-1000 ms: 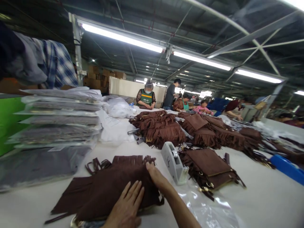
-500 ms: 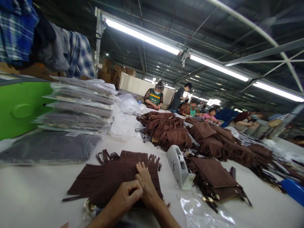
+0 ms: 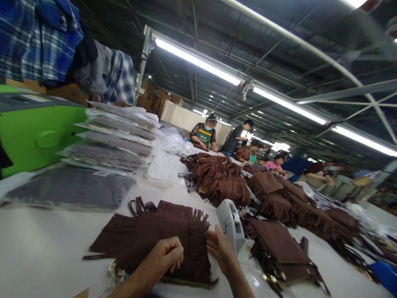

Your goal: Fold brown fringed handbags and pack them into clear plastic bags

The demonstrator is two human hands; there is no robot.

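Observation:
A dark brown fringed bag [image 3: 155, 231] lies flat on the pale table just ahead of me, strips fanning out along its edges. Over its front part is my left hand [image 3: 169, 254], fingers curled into a loose fist; whatever they may hold is hidden. At the bag's right fringe my right hand [image 3: 221, 248] is open, its fingers stretched out and pointing left. Whether those fingertips touch the fringe I cannot tell. Just beyond the right hand stands a grey tape dispenser [image 3: 231, 225].
More brown bags [image 3: 282, 246] lie to the right, with a long heap of fringed bags [image 3: 217, 178] behind. Bagged grey packages [image 3: 118, 140] are stacked at the left beside a green machine [image 3: 40, 136]. Clear plastic is at the lower right. People work farther back.
My right hand has moved right, from on top of the bag to its fringed edge, parting from the left hand. The left hand stays curled over the bag. The view has shifted slightly.

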